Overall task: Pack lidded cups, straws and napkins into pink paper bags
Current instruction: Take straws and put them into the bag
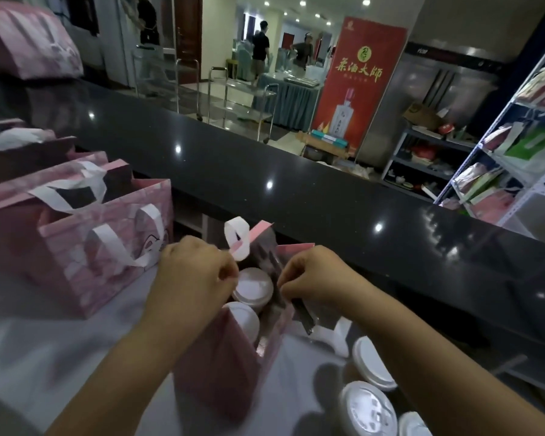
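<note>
Now left hand (195, 269), right hand (312, 278) pinch bag (214, 372) rim; cups (254, 286) inside.

2 cups (253, 286) in bag (214, 369).

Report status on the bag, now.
Left hand, right hand both pinch rim of open pink paper bag. Two white-lidded cups inside. More lidded cups loose beside it, right.
</note>
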Demonstrator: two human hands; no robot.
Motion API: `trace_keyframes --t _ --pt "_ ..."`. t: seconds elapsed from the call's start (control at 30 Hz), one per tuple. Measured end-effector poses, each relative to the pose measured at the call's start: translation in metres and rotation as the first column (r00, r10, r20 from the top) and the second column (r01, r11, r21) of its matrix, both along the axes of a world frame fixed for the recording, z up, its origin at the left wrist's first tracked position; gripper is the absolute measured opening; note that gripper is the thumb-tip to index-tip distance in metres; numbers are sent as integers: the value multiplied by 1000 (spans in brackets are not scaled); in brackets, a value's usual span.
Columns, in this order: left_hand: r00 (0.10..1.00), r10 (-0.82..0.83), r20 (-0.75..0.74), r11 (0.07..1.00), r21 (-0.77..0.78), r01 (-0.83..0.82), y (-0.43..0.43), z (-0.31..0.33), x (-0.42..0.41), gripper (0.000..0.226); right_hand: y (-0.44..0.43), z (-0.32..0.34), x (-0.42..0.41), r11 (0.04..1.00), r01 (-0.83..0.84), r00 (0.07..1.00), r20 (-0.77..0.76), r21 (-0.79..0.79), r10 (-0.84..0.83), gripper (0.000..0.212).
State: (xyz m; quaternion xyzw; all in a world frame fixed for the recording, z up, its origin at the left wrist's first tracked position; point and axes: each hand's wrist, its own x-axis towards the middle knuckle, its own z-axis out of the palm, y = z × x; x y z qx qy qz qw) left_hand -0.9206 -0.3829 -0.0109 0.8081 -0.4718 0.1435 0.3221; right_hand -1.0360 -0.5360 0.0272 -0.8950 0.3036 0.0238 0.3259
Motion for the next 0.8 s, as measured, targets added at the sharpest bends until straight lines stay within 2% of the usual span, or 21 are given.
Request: trace_keyframes --t 0.03,0.1,0.17,0.27,0.33,0.43,0.57,0.63,0.7,0.8 --pt "997 -43 56 995 88 38 4 -5 4 21 1 -1 12 1000 -5 998 -67 0 5 8" --pt "993 -93 79 970 232 72 10 -11 11 22 6 -4 35 1000 -11 990 -141 7 12 4" --pt "994 -94 55 943 325 71 13 -14 17 41 10 -10 58 1000 -5 986 -166 -7 3 12" --pt "994 -113 -4 940 324 108 16 -19 25 74 15 -19 88 988 -52 940 -340 -149 -2 22" --pt "990 -141 -17 931 338 139 18 -19 26 87 21 -29 94 975 -55 929 -370 -215 -29 24" --pt "987 -155 -51 932 323 163 20 -21 28 95 29 -43 90 978 -22 974 -224 -208 -25 19" --pt "988 -149 -41 941 302 154 20 -23 28 92 25 -44 88 969 -48 944 -329 -243 -36 23" --pt "986 -157 -48 942 292 164 19 -22 26 89 18 -38 82 960 -31 962 -269 -279 -46 23" --pt "984 -175 -32 946 271 177 16 -20 23 87 11 -31 68 967 46 994 -89 -249 -70 19" --pt "979 -202 9 957 213 195 7 -11 14 79 3 -19 40 961 192 973 163 -198 -161 13"
